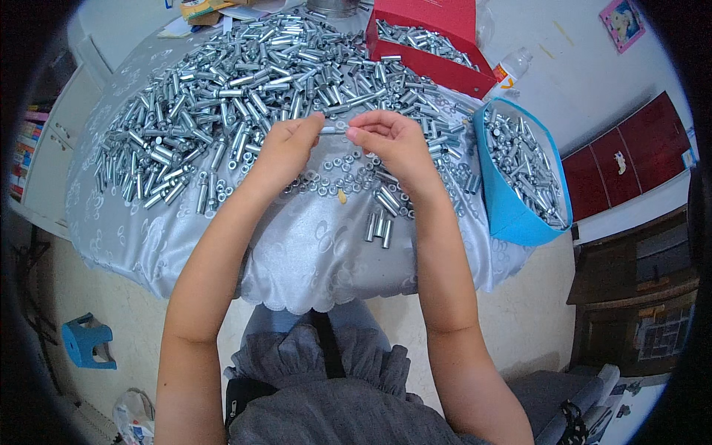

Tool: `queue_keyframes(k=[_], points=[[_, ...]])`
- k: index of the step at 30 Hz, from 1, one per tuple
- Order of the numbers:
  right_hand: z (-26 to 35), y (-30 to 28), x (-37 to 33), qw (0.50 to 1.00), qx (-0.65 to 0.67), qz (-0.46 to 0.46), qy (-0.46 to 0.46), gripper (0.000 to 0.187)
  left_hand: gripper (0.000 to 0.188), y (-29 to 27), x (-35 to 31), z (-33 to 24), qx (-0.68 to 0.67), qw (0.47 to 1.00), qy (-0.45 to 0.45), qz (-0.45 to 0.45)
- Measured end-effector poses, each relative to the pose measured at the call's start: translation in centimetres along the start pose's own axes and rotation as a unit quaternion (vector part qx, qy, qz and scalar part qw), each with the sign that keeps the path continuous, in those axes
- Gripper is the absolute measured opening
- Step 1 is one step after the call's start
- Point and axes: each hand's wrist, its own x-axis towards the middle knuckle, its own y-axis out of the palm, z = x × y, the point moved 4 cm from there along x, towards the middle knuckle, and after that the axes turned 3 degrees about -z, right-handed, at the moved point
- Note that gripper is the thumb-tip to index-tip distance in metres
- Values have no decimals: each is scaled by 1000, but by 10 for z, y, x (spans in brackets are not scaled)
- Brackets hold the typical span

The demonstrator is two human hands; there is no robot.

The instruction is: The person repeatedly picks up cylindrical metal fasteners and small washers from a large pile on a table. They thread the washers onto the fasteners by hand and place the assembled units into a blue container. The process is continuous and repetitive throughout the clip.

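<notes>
My left hand (pixel 291 148) is closed in a pinch on one end of a short silver expansion bolt (pixel 333 130), held level above the table. At the bolt's other end are the bent fingers and thumb of my right hand (pixel 394 144), pinched together; whatever lies between those fingertips is too small to make out. Under and between my hands, many small metal nuts (pixel 326 182) are scattered on the cloth. Beyond them spreads a large heap of silver bolts and sleeves (pixel 245 81). Several loose sleeves (pixel 380 226) lie near my right forearm.
A shiny grey tablecloth (pixel 297 259) covers the round table. At the back right stands a red box (pixel 437 63) of metal parts, beside a plastic bottle (pixel 512 68). A blue fabric bin (pixel 519 230) full of bolts sits at the right edge. A blue stool (pixel 87 341) is on the floor.
</notes>
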Motion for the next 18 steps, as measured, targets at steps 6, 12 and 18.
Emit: queue_keyframes(k=[6,12,18], points=[[-3,1,0,999,13,19,31,17,37,2,-3,-2,-2,1000,-11,10],[-6,0,1,998,33,32,48,18,36,8,-11,-11,-72,993,-80,50],[-10,0,1,988,110,75,77,20,34,12,-14,-17,-145,980,-92,102]])
